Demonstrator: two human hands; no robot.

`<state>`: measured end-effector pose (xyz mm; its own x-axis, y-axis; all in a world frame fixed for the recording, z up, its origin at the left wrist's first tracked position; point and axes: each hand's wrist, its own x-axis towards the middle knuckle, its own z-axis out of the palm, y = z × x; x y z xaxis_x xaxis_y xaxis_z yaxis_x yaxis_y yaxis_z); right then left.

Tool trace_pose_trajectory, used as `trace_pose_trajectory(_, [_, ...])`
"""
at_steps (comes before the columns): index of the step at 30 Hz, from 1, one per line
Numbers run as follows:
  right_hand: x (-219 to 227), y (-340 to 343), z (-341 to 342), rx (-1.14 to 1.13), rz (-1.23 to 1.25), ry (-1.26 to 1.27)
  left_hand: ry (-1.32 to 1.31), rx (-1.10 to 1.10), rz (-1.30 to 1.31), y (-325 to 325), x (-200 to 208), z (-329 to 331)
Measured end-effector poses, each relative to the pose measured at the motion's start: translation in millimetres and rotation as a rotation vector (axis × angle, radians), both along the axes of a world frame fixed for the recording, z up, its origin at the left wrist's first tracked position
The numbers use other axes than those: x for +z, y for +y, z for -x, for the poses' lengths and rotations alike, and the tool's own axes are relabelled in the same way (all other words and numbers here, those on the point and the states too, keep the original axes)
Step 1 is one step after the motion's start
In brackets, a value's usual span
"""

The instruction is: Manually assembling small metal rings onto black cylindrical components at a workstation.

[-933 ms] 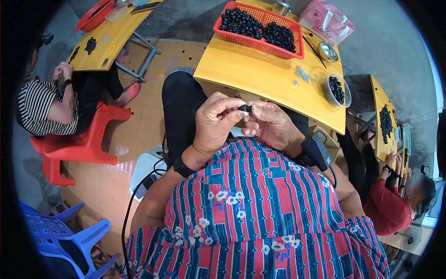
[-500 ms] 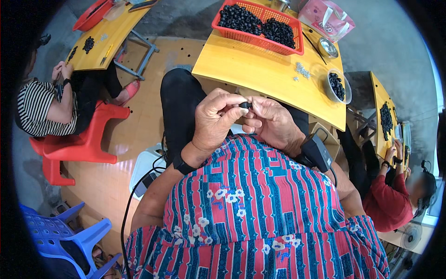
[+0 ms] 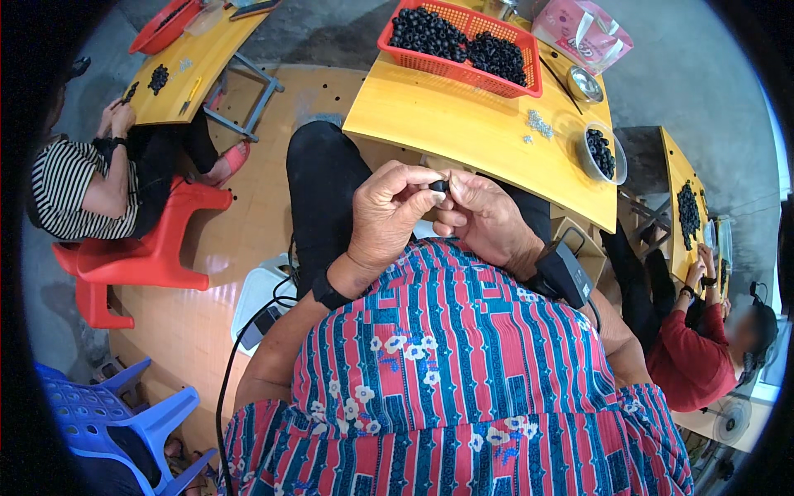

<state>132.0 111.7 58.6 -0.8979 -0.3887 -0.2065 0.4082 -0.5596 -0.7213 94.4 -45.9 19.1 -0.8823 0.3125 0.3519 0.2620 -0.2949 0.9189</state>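
My left hand (image 3: 390, 211) pinches a small black cylindrical part (image 3: 439, 187) between thumb and forefinger, in front of my chest. Pressed against its other side are the closed fingertips of my right hand (image 3: 488, 217). Whether the right fingers hold a second tiny piece cannot be made out. Both hands are beyond the near edge of the yellow table (image 3: 438, 112). On that table a red basket (image 3: 463, 70) holds many black ring-like parts (image 3: 426, 35), and a small pile of silvery pieces (image 3: 540, 124) lies nearer to me.
A clear tub (image 3: 619, 165) of black parts stands at the table's right edge, near a metal bowl (image 3: 585, 85), a dark rod (image 3: 561, 85) and a pink bag (image 3: 581, 37). Co-workers sit at tables left and right. A red stool (image 3: 153, 256) and blue chair (image 3: 124, 426) are at left.
My hands stay nearly still, the fingertips shifting slightly around the black part. At left, the co-worker's hands have moved up a little toward the table.
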Motion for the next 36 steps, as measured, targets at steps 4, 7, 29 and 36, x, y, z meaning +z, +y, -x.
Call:
trace_pose_trajectory(4, [0, -2, -1, -0.028, 0.018, 0.011, 0.003, 0.019, -0.031, 1, 0, -1])
trace_pose_trajectory(7, [-3, 1, -2, -0.021, 0.046, -0.015, 0.053, 0.065, 0.004, 2, 4, -4])
trace_pose_trajectory(29, [-2, -6, -2, -0.325, -0.219, 0.165, -0.176, -0.034, -0.057, 2, -5, -4])
trace_pose_trajectory(36, [2, 2, 0, -0.245, -0.231, 0.074, -0.14, -0.056, 0.008, -1, -3, -1])
